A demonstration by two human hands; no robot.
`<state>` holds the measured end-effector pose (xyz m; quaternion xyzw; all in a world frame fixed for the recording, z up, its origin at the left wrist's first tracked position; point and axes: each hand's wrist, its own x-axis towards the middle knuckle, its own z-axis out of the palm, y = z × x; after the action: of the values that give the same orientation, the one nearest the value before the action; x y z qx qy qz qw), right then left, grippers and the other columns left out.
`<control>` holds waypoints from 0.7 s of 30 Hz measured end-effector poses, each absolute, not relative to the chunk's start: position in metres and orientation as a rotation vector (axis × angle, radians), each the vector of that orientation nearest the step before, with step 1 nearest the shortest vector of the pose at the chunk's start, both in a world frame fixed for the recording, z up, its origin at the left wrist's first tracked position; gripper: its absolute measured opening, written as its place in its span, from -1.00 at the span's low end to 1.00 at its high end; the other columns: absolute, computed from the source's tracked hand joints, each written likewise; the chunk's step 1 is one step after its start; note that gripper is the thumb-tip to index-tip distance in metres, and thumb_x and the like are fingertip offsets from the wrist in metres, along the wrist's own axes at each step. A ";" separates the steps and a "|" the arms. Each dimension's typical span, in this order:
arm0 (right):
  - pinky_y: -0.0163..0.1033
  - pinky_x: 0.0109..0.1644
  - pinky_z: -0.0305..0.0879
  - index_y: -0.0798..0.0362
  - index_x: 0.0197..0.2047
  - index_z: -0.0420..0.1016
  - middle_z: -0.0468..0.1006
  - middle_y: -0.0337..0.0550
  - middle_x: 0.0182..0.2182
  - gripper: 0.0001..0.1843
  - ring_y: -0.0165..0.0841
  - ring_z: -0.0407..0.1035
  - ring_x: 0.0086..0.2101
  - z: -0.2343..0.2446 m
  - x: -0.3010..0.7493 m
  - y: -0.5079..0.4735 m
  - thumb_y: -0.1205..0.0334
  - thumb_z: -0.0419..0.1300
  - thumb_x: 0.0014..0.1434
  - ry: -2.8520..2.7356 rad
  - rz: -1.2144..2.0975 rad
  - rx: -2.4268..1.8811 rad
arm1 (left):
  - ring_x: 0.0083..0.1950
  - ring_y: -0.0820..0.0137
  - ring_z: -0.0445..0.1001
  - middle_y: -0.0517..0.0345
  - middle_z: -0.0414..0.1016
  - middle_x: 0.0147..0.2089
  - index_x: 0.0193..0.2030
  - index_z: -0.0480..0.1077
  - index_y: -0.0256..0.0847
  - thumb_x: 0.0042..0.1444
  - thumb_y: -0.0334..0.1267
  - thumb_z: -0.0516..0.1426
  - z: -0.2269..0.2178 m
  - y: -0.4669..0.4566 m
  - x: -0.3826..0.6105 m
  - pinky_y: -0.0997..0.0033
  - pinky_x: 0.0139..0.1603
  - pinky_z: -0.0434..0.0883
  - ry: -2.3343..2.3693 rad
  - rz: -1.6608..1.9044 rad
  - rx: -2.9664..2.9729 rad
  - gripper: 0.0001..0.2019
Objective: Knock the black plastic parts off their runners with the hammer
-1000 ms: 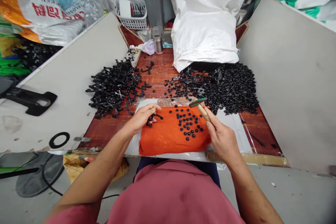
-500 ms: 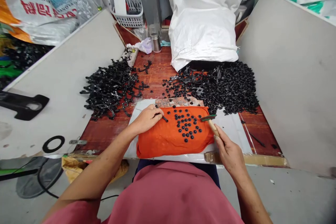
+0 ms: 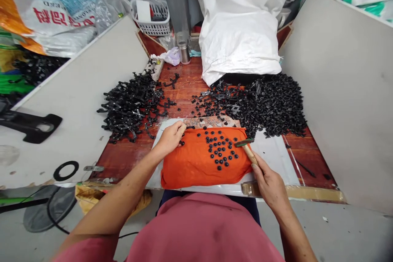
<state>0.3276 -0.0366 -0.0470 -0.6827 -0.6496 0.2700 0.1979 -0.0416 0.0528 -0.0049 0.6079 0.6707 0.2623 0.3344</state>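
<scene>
Mid-batch, I'd judge: hammer [image 3: 252,156] in my right hand [image 3: 272,186], black part [image 3: 190,127] in my left hand [image 3: 172,138].
Left pinches the part at the cloth's [image 3: 190,166] far-left corner; right grips the handle, head by the cloth's right edge, contact unclear. Loose discs [image 3: 220,144] sit on the cloth, right of centre. Plenty looks left: branched-part pile [image 3: 129,106] left on the worktop [image 3: 184,80], small-piece heap [image 3: 276,104] right. Can't tell if the held part is finished.

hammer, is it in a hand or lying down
The hammer is held: the right hand is closed around its wooden handle. Whether its head touches the orange cloth, I cannot tell.
</scene>
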 end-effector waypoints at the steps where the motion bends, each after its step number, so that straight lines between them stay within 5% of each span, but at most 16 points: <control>1: -0.11 0.17 0.47 -0.17 0.43 0.32 0.59 -0.20 0.18 -0.46 -0.17 0.54 0.09 -0.048 0.328 -0.036 0.00 -0.04 0.46 -1.815 0.758 -1.910 | -0.44 0.40 0.28 0.27 0.23 -0.49 -0.39 0.21 -0.13 0.33 -0.08 -0.07 -0.005 0.053 -0.039 0.44 -0.38 0.21 1.790 0.679 1.633 -0.71; 21: -0.08 0.21 0.43 -0.20 0.44 0.30 0.60 -0.19 0.17 -0.44 -0.14 0.51 0.13 -0.046 0.328 -0.035 -0.07 -0.06 0.47 -1.817 0.764 -1.950 | -0.37 0.32 0.39 0.20 0.47 -0.40 -0.32 0.39 -0.12 0.28 -0.03 0.08 -0.016 0.050 -0.022 0.39 -0.31 0.15 1.914 0.560 1.770 -0.75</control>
<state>0.3277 -0.0347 -0.0461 -0.6913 -0.6442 0.2709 0.1834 -0.0217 0.0504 -0.0157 0.6453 0.6975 0.2042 0.2353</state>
